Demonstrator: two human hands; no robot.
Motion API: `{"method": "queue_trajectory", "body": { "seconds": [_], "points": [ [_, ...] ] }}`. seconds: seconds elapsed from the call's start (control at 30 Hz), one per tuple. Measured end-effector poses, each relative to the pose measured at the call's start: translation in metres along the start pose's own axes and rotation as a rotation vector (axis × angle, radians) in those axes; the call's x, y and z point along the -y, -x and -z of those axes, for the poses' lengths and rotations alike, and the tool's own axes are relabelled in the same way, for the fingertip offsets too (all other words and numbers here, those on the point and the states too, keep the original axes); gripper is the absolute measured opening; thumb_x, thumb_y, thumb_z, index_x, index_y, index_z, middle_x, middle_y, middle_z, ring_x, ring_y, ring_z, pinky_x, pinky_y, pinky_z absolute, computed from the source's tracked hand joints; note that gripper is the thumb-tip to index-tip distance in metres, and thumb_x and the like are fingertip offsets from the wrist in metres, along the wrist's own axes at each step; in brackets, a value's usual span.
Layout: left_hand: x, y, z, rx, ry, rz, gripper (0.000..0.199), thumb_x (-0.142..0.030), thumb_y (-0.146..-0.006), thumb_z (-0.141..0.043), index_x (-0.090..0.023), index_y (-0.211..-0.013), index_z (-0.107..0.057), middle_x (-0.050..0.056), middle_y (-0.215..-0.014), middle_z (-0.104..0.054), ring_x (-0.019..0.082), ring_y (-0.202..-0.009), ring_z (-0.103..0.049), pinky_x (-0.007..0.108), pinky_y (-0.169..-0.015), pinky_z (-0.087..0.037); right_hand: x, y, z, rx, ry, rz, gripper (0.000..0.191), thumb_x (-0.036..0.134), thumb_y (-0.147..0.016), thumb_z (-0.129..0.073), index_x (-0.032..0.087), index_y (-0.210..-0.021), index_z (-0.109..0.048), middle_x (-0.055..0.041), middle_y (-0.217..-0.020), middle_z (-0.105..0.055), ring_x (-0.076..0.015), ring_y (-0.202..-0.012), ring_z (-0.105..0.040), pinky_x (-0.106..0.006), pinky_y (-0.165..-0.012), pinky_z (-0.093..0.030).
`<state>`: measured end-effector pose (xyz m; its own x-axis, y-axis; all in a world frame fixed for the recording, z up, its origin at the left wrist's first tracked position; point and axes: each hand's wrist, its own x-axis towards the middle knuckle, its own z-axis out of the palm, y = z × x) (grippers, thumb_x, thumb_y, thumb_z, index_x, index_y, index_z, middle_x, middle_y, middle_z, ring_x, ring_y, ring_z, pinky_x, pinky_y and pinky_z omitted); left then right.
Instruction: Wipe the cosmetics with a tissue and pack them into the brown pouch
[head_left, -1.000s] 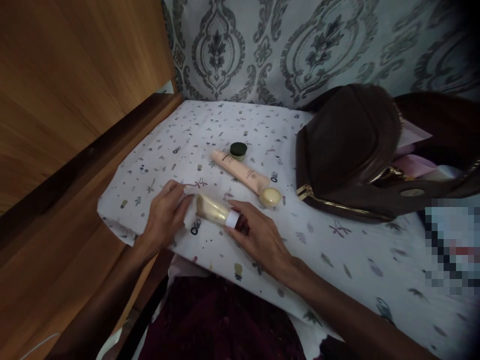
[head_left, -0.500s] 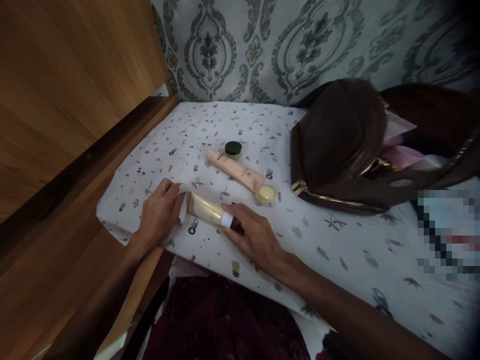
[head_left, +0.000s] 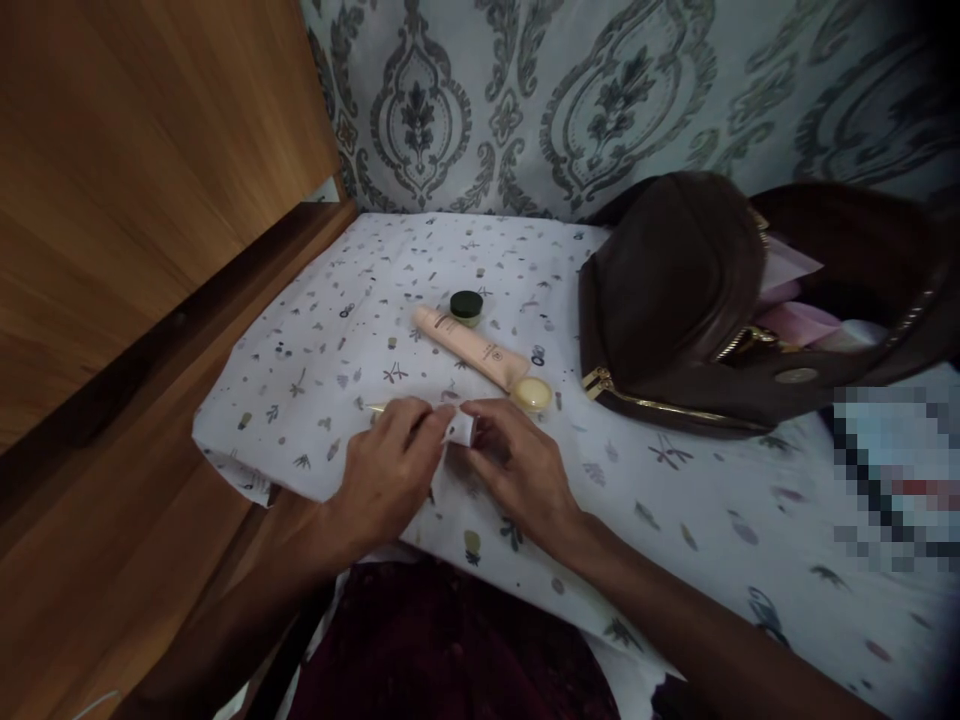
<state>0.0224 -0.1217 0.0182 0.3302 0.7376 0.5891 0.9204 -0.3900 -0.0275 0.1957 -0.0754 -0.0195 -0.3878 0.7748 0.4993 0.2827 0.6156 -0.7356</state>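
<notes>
My left hand [head_left: 394, 465] is closed over the body of a gold squeeze tube and hides most of it. Only the tube's flat tail end [head_left: 375, 407] shows past the knuckles. Between my two hands is the tube's white cap [head_left: 463, 430], with my right hand's [head_left: 529, 465] thumb and fingers pinched at it. Just beyond them lies a peach squeeze tube [head_left: 472, 345], slanting across the cloth. A small round jar with a dark green lid [head_left: 466, 304] sits behind it. Near its lower end is a small round pale-yellow container [head_left: 532, 393].
A dark brown leather bag [head_left: 667, 300] stands open on the right, with pink and white items [head_left: 799, 322] inside. The printed white cloth [head_left: 645, 560] covers the table. Wooden furniture [head_left: 165, 130] rises at left, and patterned fabric [head_left: 510, 110] hangs behind.
My left hand has moved right from the tube's tail end to close over its body beside the cap. My right hand stays at the cap end, having shifted slightly.
</notes>
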Motion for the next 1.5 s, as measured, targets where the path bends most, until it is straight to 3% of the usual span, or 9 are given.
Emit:
{"method": "queue_trajectory", "body": {
  "seconds": [0.27,0.43,0.6,0.83,0.97,1.1,1.2,1.37,1.5],
  "points": [
    [0.052,0.018,0.013,0.251,0.05,0.304,0.018,-0.021,-0.1,-0.045,-0.017,-0.094,-0.061,0.005,-0.092,-0.058,0.017,-0.078,-0.059,0.027,-0.063,-0.048,0.003,0.0,0.002,0.069,-0.061,0.02,0.022,0.021,-0.09,-0.066,0.025,-0.111,-0.059,-0.0054,-0.104,-0.065,-0.0203,-0.094,-0.066,-0.036,-0.077,-0.061],
    [0.022,0.014,0.011,0.122,0.266,0.179,0.023,-0.018,-0.1,-0.045,-0.019,-0.12,-0.058,0.005,-0.099,-0.061,0.016,-0.087,-0.061,0.026,-0.07,-0.052,0.001,0.0,0.0,0.057,-0.066,0.028,0.026,0.021,-0.088,-0.068,0.025,-0.112,-0.06,-0.0061,-0.11,-0.065,-0.021,-0.098,-0.066,-0.037,-0.08,-0.063],
    [0.008,0.005,0.005,0.104,0.151,0.044,0.026,-0.016,-0.1,-0.042,-0.018,-0.122,-0.057,0.007,-0.099,-0.063,0.018,-0.089,-0.061,0.027,-0.066,-0.051,-0.002,0.003,0.0,0.038,-0.091,0.02,0.024,0.02,-0.087,-0.069,0.024,-0.111,-0.064,-0.0077,-0.115,-0.064,-0.022,-0.101,-0.068,-0.037,-0.08,-0.063],
    [0.06,0.016,-0.005,0.327,0.101,0.331,0.022,-0.025,-0.102,-0.042,-0.018,-0.088,-0.057,0.003,-0.094,-0.057,0.015,-0.08,-0.056,0.028,-0.068,-0.047,0.004,0.002,0.0,0.124,-0.399,-0.346,0.025,0.028,-0.086,-0.07,0.023,-0.11,-0.064,-0.0018,-0.093,-0.071,-0.016,-0.075,-0.07,-0.031,-0.065,-0.062],
    [0.053,0.014,-0.002,0.266,0.203,0.286,0.021,-0.026,-0.102,-0.041,-0.018,-0.096,-0.06,0.004,-0.093,-0.056,0.016,-0.082,-0.055,0.029,-0.071,-0.048,0.006,-0.003,-0.001,0.094,-0.535,-0.463,0.031,0.032,-0.079,-0.077,0.022,-0.105,-0.065,0.0003,-0.085,-0.071,-0.015,-0.073,-0.068,-0.031,-0.066,-0.062],
    [0.028,-0.004,0.004,0.196,0.315,0.14,0.023,-0.024,-0.102,-0.043,-0.02,-0.117,-0.06,0.005,-0.098,-0.059,0.017,-0.09,-0.059,0.029,-0.074,-0.05,0.005,-0.004,0.0,0.035,-0.483,-0.373,0.027,0.032,-0.079,-0.078,0.022,-0.102,-0.068,-0.0025,-0.096,-0.074,-0.0169,-0.084,-0.07,-0.037,-0.081,-0.062],
    [0.021,-0.02,0.008,0.174,0.303,0.055,0.02,-0.023,-0.101,-0.042,-0.019,-0.109,-0.061,0.006,-0.097,-0.059,0.019,-0.09,-0.058,0.03,-0.072,-0.049,0.004,-0.003,0.004,0.059,-0.414,-0.268,0.028,0.031,-0.08,-0.077,0.024,-0.106,-0.069,-0.003,-0.101,-0.075,-0.0181,-0.086,-0.071,-0.039,-0.084,-0.062],
    [0.049,-0.026,0.007,0.251,0.406,0.164,0.028,-0.027,-0.101,-0.045,-0.02,-0.073,-0.045,0.001,-0.082,-0.051,0.014,-0.073,-0.05,0.028,-0.066,-0.041,0.004,-0.002,0.012,0.13,-0.319,-0.049,0.028,0.023,-0.09,-0.066,0.027,-0.118,-0.069,-0.0042,-0.117,-0.074,-0.0179,-0.098,-0.072,-0.04,-0.09,-0.062],
    [0.067,-0.007,-0.006,0.338,0.393,0.278,0.031,-0.028,-0.1,-0.045,-0.021,-0.07,-0.04,0.0,-0.073,-0.049,0.015,-0.069,-0.05,0.029,-0.065,-0.04,0.003,-0.001,0.01,0.154,-0.309,0.019,0.024,0.019,-0.094,-0.059,0.025,-0.113,-0.071,-0.0067,-0.123,-0.072,-0.0202,-0.111,-0.07,-0.039,-0.089,-0.063]
  ]
}}
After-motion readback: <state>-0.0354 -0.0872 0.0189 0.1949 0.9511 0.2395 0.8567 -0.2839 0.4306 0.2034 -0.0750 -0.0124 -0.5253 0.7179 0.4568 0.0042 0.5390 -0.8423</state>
